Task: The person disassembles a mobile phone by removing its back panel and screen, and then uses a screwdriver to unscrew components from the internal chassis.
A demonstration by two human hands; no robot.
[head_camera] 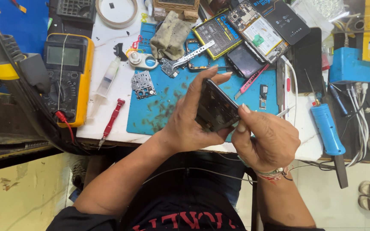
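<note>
My left hand (189, 117) grips a dark opened phone (216, 108) from the left, fingers curled over its top edge. My right hand (265, 137) pinches the phone's lower right corner with thumb and fingers. The phone is tilted above the front edge of a blue work mat (159, 102). Its inner frame faces me.
On the mat lie a metal shield plate (143, 84), tweezers (192, 54), a pink pry tool (250, 80), opened phones (236, 30) and a grey cloth (170, 36). A yellow multimeter (68, 77), syringe (106, 81) and red screwdriver (111, 120) lie left. A blue-handled tool (327, 128) lies right.
</note>
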